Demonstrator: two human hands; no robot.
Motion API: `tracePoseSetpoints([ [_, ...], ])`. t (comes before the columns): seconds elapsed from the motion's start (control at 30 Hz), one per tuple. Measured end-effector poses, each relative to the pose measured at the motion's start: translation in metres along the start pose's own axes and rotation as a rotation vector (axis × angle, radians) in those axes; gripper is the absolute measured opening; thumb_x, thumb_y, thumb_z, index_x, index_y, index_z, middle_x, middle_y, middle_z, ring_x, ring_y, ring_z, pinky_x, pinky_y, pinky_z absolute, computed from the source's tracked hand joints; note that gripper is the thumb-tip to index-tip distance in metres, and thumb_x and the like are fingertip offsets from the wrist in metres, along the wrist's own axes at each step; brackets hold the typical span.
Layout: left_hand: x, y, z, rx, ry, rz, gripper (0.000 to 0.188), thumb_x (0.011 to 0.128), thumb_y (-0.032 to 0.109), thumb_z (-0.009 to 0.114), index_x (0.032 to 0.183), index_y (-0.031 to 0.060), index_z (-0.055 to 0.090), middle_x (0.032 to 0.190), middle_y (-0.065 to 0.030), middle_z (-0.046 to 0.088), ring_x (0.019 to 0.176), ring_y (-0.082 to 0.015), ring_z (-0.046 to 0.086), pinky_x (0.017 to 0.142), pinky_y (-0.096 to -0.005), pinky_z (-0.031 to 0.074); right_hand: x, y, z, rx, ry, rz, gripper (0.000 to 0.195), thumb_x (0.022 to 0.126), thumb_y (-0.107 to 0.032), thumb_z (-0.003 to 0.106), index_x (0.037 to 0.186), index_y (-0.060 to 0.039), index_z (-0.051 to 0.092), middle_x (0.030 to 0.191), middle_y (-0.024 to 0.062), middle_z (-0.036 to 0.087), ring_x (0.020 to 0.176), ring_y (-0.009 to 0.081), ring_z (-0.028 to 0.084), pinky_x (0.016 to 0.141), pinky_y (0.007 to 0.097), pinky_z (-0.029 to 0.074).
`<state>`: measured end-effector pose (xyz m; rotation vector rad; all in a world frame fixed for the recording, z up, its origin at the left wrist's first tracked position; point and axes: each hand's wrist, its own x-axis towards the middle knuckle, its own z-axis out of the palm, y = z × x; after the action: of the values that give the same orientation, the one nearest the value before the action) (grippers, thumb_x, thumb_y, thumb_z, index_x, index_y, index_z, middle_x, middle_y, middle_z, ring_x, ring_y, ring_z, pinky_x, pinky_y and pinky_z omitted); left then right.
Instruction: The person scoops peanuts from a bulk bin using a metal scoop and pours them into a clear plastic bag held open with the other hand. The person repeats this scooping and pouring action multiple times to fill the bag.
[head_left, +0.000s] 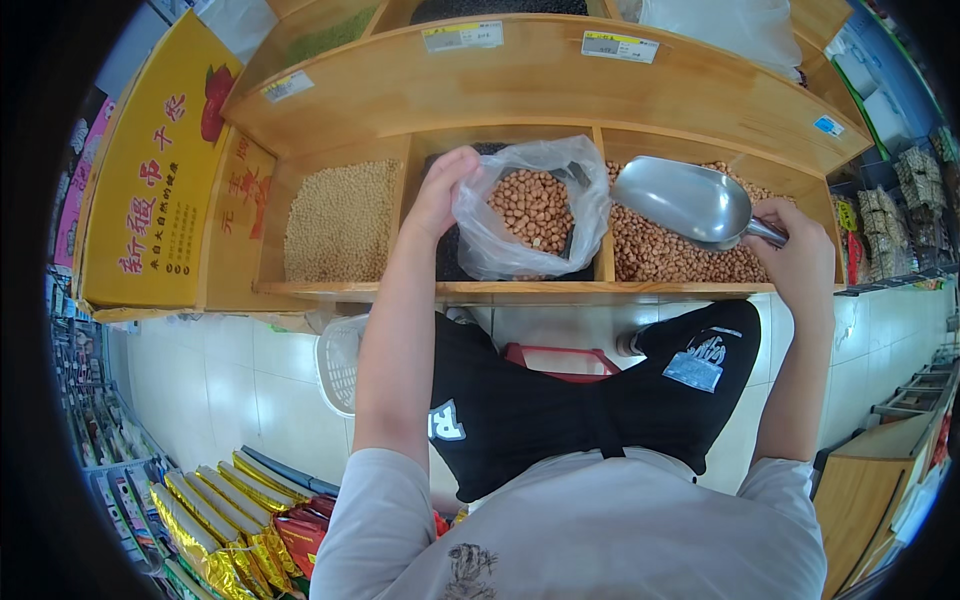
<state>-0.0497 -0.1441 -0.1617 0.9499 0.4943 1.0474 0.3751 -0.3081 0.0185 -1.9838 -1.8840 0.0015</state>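
Observation:
My left hand (444, 187) grips the rim of a clear plastic bag (480, 244), whose mouth stands wide. Reddish-brown peanuts (531, 206) lie inside the bag, which rests over the middle bin of black grains or beans (448, 251). On the right, my right hand (791, 240) holds a metal scoop (679, 199) by its handle. The scoop's bowl looks empty and is just above the right bin of loose peanuts (675, 259), its tip close to the bag's right side.
A wooden bin divider (602, 225) separates the middle and right bins. Pale yellow beans (341, 225) fill the left bin, beside a yellow box (150, 195). Behind rises a wooden panel (525, 86) with labels. A white basket (337, 367) and a red stool or basket (562, 361) stand below.

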Motion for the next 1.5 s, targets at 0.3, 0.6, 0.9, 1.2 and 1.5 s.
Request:
tracePoseSetpoints([
  [0.3, -0.001, 0.000, 0.000, 0.025, 0.034, -0.013, 0.017, 0.099, 0.025, 0.069, 0.091, 0.0115, 0.062, 0.083, 0.0042, 0.060, 0.076, -0.0083, 0.056, 0.068, -0.0243, 0.045, 0.013, 0.078, 0.079, -0.139, -0.194, 0.162, 0.030, 0.077, -0.016, 0.087, 0.102, -0.0101, 0.071, 0.095, 0.0084, 0.079, 0.092, 0.0316, 0.075, 0.081, 0.0441, 0.058],
  [0.6, -0.002, 0.001, 0.002, 0.038, 0.072, -0.019, 0.015, 0.099, 0.023, 0.069, 0.092, 0.0114, 0.062, 0.083, 0.0035, 0.060, 0.076, -0.0092, 0.059, 0.069, -0.0257, 0.048, 0.009, 0.130, 0.178, 0.418, -0.367, 0.233, 0.034, 0.076, -0.006, 0.089, 0.102, 0.0004, 0.068, 0.090, 0.0135, 0.074, 0.084, 0.0237, 0.073, 0.078, 0.0358, 0.058],
  [0.9, 0.000, -0.001, -0.003, 0.020, 0.010, -0.048, 0.014, 0.099, 0.022, 0.069, 0.092, 0.0119, 0.062, 0.082, 0.0039, 0.060, 0.077, -0.0086, 0.059, 0.070, -0.0251, 0.049, 0.015, 0.141, 0.174, 0.863, -0.508, 0.385, 0.038, 0.078, 0.003, 0.084, 0.105, -0.0022, 0.057, 0.095, 0.0121, 0.073, 0.087, 0.0199, 0.072, 0.077, 0.0317, 0.058],
  [1.2, -0.002, -0.001, -0.001, 0.065, 0.065, -0.038, 0.013, 0.098, 0.023, 0.070, 0.093, 0.0128, 0.064, 0.082, 0.0050, 0.061, 0.077, -0.0077, 0.059, 0.068, -0.0237, 0.047, 0.012, 0.139, 0.172, 1.043, -0.259, 0.241, 0.035, 0.080, 0.011, 0.079, 0.105, -0.0053, 0.059, 0.103, 0.0053, 0.071, 0.099, 0.0146, 0.069, 0.092, 0.0289, 0.054],
  [1.5, -0.002, -0.002, 0.002, 0.092, 0.080, -0.041, 0.016, 0.099, 0.025, 0.069, 0.091, 0.0132, 0.062, 0.080, 0.0057, 0.059, 0.072, -0.0072, 0.057, 0.065, -0.0239, 0.046, 0.008, 0.122, 0.160, 1.026, -0.119, 0.202, 0.037, 0.081, 0.009, 0.082, 0.108, -0.0056, 0.061, 0.103, 0.0029, 0.072, 0.099, 0.0120, 0.067, 0.090, 0.0264, 0.053],
])
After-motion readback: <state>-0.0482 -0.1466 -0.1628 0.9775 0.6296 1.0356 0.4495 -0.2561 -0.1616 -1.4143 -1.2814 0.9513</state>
